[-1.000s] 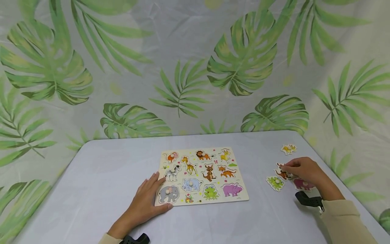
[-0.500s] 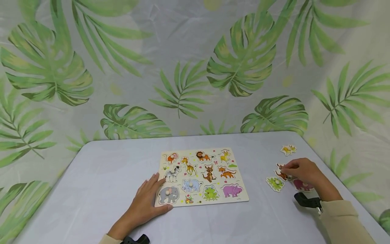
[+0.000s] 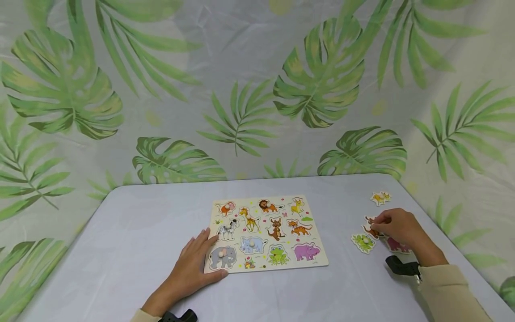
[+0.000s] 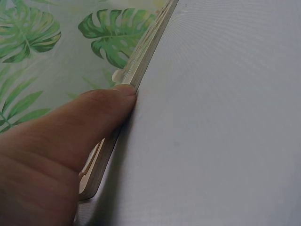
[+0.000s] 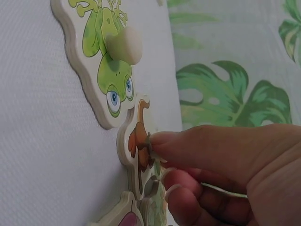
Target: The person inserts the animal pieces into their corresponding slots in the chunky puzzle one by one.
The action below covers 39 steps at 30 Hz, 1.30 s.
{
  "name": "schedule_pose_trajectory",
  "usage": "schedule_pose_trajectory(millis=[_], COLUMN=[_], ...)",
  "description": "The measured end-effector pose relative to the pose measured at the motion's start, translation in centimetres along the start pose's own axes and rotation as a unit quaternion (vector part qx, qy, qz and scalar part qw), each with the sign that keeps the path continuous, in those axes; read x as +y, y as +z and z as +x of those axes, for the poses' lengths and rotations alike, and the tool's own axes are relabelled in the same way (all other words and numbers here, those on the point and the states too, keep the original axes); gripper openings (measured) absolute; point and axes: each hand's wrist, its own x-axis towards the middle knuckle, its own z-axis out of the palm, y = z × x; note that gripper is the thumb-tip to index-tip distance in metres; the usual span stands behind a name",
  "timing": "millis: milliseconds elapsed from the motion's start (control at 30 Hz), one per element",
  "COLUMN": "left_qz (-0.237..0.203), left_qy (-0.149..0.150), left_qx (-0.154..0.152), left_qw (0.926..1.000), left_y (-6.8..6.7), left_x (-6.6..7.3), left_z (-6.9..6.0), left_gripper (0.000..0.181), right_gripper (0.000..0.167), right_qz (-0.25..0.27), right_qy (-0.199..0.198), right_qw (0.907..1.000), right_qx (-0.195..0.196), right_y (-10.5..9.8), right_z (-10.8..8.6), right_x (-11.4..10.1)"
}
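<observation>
A wooden animal puzzle board [image 3: 265, 223] lies mid-table. My left hand [image 3: 193, 264] rests at its near-left corner, fingers along the left side; in the left wrist view the thumb [image 4: 110, 106] presses the board's edge [image 4: 141, 70]. At the right, my right hand [image 3: 402, 228] pinches the brown kangaroo puzzle piece [image 3: 371, 227] near its middle; the knob is hidden by the fingers. In the right wrist view the kangaroo piece [image 5: 140, 127] touches or nearly touches the frog piece [image 5: 96, 70], which has a pale round knob.
A frog piece [image 3: 363, 243] lies left of the right hand, and a purple hippo piece [image 3: 397, 245] is partly covered by it. Farther back is a yellow animal piece [image 3: 380, 197]. The white table [image 3: 161, 214] ends at a leaf-patterned curtain [image 3: 237, 112].
The right hand and wrist have shifted slightly left, with the fingers staying at the kangaroo piece. The left hand and the board have not visibly moved.
</observation>
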Motion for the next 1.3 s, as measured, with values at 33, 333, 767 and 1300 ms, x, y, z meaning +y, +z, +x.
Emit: schedule_pose_trajectory(millis=[33, 333, 767, 1300], left_qz=[-0.001, -0.004, -0.004, -0.005], left_qy=[0.0, -0.007, -0.002, -0.001], left_qx=[0.0, -0.006, 0.002, 0.002], left_qw=[1.0, 0.9999, 1.0, 1.0], left_y=[0.0, 0.0, 0.1, 0.1], left_x=[0.0, 0.0, -0.1, 0.0], left_z=[0.0, -0.1, 0.0, 0.0], left_gripper=[0.093, 0.093, 0.093, 0.093], right_gripper=[0.018, 0.014, 0.017, 0.026], right_qz=[-0.001, -0.005, -0.002, 0.024], right_qy=[-0.003, -0.033, -0.032, -0.046], right_qw=[1.0, 0.9991, 0.9976, 0.9954], right_qx=[0.001, 0.026, 0.061, 0.081], right_y=[0.0, 0.2, 0.4, 0.7], right_z=[0.0, 0.1, 0.4, 0.3], right_x=[0.0, 0.0, -0.3, -1.3])
